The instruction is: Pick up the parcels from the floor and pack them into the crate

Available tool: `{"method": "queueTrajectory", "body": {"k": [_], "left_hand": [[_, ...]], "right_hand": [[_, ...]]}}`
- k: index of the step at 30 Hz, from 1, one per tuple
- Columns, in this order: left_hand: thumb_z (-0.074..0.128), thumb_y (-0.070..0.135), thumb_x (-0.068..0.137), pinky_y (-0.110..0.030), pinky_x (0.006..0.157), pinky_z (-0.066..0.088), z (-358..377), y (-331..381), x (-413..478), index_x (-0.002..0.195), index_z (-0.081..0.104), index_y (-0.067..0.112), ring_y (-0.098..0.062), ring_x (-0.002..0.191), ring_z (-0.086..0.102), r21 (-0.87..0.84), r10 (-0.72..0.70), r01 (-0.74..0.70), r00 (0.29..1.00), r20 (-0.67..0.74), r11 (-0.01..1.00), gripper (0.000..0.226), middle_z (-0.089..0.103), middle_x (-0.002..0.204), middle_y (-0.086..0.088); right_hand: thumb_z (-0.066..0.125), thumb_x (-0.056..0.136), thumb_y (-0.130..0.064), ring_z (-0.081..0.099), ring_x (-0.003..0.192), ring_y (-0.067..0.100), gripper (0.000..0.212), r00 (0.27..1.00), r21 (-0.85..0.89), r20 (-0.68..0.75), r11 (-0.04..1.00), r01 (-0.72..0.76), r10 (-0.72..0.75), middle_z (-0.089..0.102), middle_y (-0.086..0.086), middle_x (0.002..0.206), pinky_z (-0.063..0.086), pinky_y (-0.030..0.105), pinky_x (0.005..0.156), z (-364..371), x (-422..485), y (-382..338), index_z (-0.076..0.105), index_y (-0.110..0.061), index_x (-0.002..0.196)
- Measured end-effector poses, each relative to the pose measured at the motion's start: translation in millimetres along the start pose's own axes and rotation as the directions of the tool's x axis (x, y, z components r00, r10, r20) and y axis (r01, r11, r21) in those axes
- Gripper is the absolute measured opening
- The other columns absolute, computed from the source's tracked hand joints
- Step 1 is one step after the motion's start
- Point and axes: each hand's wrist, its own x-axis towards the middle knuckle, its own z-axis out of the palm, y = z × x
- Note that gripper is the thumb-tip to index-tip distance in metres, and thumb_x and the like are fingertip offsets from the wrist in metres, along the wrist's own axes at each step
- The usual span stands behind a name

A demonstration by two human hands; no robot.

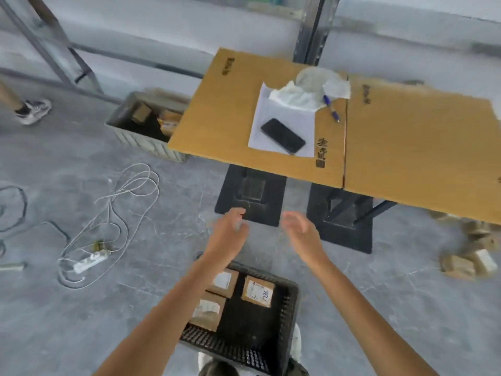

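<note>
- Black mesh crate (233,348), lower centre: stood on the floor and held three labelled cardboard parcels (257,291) towards its left and far sides.
- Loose parcels (466,260), right edge: lay heaped on the floor beside the table end, blurred.
- Left hand (227,232) and right hand (301,232), centre: hung beyond the crate's far rim, apart, fingers relaxed, gripping nothing.
- Cardboard-topped table (217,126), upper right: carried a smartphone (283,135) on white paper and a blue pen (331,108).
- Grey bin (141,139), upper left: stood on the floor.
- White power strip (90,263), left: lay among cables.

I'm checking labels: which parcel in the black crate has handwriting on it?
The parcel lying alone on the right side of the black crate; no handwriting shows on the two to its left.
</note>
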Motion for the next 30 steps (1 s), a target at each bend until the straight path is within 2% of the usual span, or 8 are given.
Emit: {"method": "queueTrajectory", "body": {"k": [5,12,14,16,20,23,27,30], "left_hand": [[0.045,0.031,0.095,-0.031,0.098,0.035,-42.3,112.1,-37.7,0.133,0.044,0.015,-0.021,0.125,0.043,0.129,0.221,-0.205,0.967,-0.129,0.97,0.041,0.05,0.133,-0.004],[0.041,0.043,0.095,-0.044,0.116,0.013,-38.6,206.5,-65.5,0.144,0.029,0.021,-0.02,0.145,0.006,0.27,0.404,-0.362,0.907,-0.12,0.892,0.055,0.027,0.152,0.0],[0.042,0.042,0.095,-0.043,0.116,0.012,-35.8,223.1,-69.3,0.144,0.029,0.021,-0.02,0.145,0.005,0.267,0.44,-0.4,0.892,-0.107,0.877,0.055,0.027,0.152,0.0],[0.042,0.042,0.095,-0.045,0.117,0.015,-33.5,234.5,-71.3,0.143,0.03,0.021,-0.021,0.144,0.008,0.262,0.483,-0.451,0.872,-0.073,0.853,0.054,0.028,0.151,0.0],[0.043,0.042,0.094,-0.048,0.116,0.018,-25.1,250.1,-76.0,0.141,0.031,0.022,-0.023,0.143,0.012,0.296,0.583,-0.572,0.81,0.057,0.765,0.052,0.027,0.151,-0.001],[0.039,0.044,0.095,-0.045,0.117,0.012,-9.5,260.9,-81.3,0.143,0.026,0.024,-0.019,0.145,0.003,0.315,0.631,-0.664,0.745,0.216,0.678,0.054,0.021,0.154,0.0],[0.037,0.048,0.094,-0.048,0.116,0.018,29.6,282.0,-95.6,0.144,0.025,0.025,-0.021,0.144,0.009,0.271,0.673,-0.759,0.651,0.353,0.592,0.057,0.026,0.15,-0.001],[0.037,0.048,0.094,-0.049,0.117,0.014,72.5,299.8,-113.5,0.146,0.021,0.026,-0.02,0.146,0.0,0.253,0.676,-0.793,0.606,0.42,0.554,0.058,0.02,0.153,0.001]], "right_hand": [[0.043,0.098,-0.025,0.052,0.07,0.007,0.028,0.988,0.007,-0.087,0.992,0.129,-0.128,0.058,-0.001,0.096,0.038,0.014,0.055,-91.8,-40.8,-81.8,0.052,-0.02,0.124],[0.046,0.098,-0.026,0.05,0.112,0.008,0.032,0.939,-0.078,-0.207,0.961,0.264,-0.275,0.057,-0.002,0.122,0.041,0.022,0.085,-185.1,-72.7,-118.6,0.048,-0.018,0.13],[0.045,0.098,-0.025,0.047,0.112,0.003,0.032,0.919,-0.101,-0.253,0.953,0.286,-0.303,0.056,-0.004,0.123,0.038,0.011,0.08,-205.3,-83.7,-122.5,0.048,-0.017,0.13],[0.045,0.098,-0.023,0.046,0.11,0.001,0.032,0.893,-0.104,-0.321,0.949,0.299,-0.316,0.055,-0.005,0.122,0.036,0.0,0.072,-221.6,-98.8,-123.8,0.048,-0.016,0.13],[0.046,0.098,-0.02,0.05,0.111,0.005,0.03,0.819,-0.048,-0.511,0.96,0.276,-0.261,0.057,-0.005,0.121,0.038,0.008,0.074,-243.3,-136.9,-111.0,0.049,-0.019,0.128],[0.047,0.097,-0.019,0.051,0.105,0.001,0.028,0.741,0.0,-0.645,0.969,0.247,-0.188,0.057,-0.011,0.115,0.038,0.0,0.074,-250.2,-169.6,-88.3,0.05,-0.021,0.126],[0.049,0.097,-0.021,0.054,0.109,0.004,0.026,0.665,0.08,-0.743,0.979,0.189,-0.067,0.058,-0.011,0.11,0.047,0.029,0.092,-263.9,-208.8,-48.3,0.052,-0.025,0.122],[0.049,0.096,-0.019,0.053,0.109,0.002,0.026,0.608,0.125,-0.794,0.977,0.173,-0.006,0.058,-0.012,0.111,0.047,0.032,0.096,-293.6,-229.8,-21.6,0.051,-0.028,0.12]]}}
